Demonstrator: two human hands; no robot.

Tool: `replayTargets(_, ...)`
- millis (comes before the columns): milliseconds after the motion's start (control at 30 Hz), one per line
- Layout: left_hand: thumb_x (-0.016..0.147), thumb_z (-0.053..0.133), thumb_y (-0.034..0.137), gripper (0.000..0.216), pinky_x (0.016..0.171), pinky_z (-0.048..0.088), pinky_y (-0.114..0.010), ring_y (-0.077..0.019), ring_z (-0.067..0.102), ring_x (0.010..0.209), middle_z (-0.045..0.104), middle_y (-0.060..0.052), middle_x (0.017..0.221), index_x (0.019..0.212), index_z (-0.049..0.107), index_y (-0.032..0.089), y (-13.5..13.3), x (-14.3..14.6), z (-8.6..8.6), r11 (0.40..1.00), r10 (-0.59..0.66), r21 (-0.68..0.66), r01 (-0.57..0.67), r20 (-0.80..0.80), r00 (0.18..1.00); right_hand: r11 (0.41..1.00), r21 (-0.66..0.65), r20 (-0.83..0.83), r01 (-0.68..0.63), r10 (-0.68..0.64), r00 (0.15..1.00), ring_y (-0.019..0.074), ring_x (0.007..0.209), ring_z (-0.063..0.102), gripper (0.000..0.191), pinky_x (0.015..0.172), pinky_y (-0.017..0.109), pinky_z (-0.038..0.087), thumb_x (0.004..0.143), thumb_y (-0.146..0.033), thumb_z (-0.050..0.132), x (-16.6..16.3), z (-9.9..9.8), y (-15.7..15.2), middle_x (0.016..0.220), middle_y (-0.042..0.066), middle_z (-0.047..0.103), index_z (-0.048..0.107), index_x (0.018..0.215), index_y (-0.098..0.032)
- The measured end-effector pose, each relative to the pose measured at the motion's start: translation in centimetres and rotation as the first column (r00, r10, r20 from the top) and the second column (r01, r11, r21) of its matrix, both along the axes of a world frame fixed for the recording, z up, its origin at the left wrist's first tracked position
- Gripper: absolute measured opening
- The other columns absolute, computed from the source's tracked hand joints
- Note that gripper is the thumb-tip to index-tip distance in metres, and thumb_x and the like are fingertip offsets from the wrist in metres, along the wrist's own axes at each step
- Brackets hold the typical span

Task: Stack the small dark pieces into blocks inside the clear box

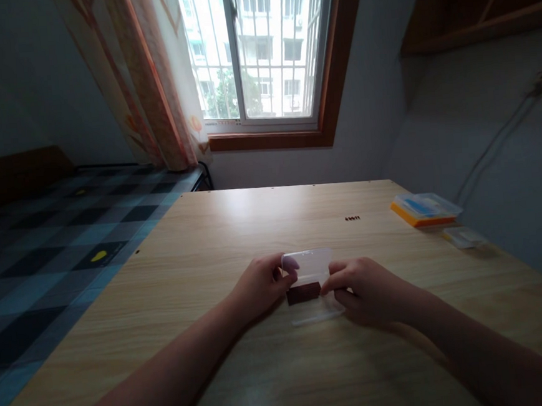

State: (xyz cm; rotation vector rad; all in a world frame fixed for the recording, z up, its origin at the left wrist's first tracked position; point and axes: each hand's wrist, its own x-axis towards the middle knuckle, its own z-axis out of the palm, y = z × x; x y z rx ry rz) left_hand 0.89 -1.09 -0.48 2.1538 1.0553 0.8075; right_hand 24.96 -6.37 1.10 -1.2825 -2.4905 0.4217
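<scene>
A small clear plastic case (pixel 309 264) stands on the wooden table (pixel 235 231) with its lid raised, and a dark brown block (pixel 303 293) sits in its lower half. My left hand (pixel 261 285) pinches the lid's left edge, thumb on the plastic. My right hand (pixel 366 288) grips the case's right side, fingers curled over the base and the block's end. Both hands are closed on the case.
A row of tiny dark pieces (pixel 352 218) lies farther back on the table. At the right edge sit an orange-and-blue flat box (pixel 422 208) and a small clear box (pixel 464 236). A bed with a checked cover (pixel 45 258) adjoins the table's left side. A window is behind.
</scene>
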Motion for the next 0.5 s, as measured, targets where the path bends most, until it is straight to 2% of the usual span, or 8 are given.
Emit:
replayTargets(333, 0.079, 0.060, 0.020, 0.009, 0.054, 0.039, -0.021, -0.0115, 0.051, 0.057, 0.061, 0.004, 0.062, 0.081, 0.069, 0.018, 0.16, 0.02, -0.06, 1.000, -0.017, -0.002, 0.017, 0.001, 1.000, 1.000, 0.024, 0.008, -0.015, 0.015, 1.000, 0.0089, 0.064, 0.054, 0.032, 0.065, 0.022, 0.036, 0.079, -0.010, 0.053, -0.09, -0.21, 0.07, 0.078, -0.001, 0.065, 0.078, 0.091, -0.026)
replayTargets(500, 0.079, 0.059, 0.020, 0.011, 0.055, 0.038, -0.021, -0.0118, 0.051, 0.057, 0.060, 0.004, 0.063, 0.083, 0.069, 0.018, 0.11, 0.03, -0.08, 1.000, -0.017, 0.004, 0.017, 0.006, 1.000, 0.994, 0.080, -0.078, -0.068, 0.075, 0.994, 0.0085, 0.063, 0.055, 0.032, 0.062, 0.021, 0.038, 0.079, -0.008, 0.051, 0.15, 0.26, -0.17, 0.078, 0.000, 0.065, 0.077, 0.090, -0.024)
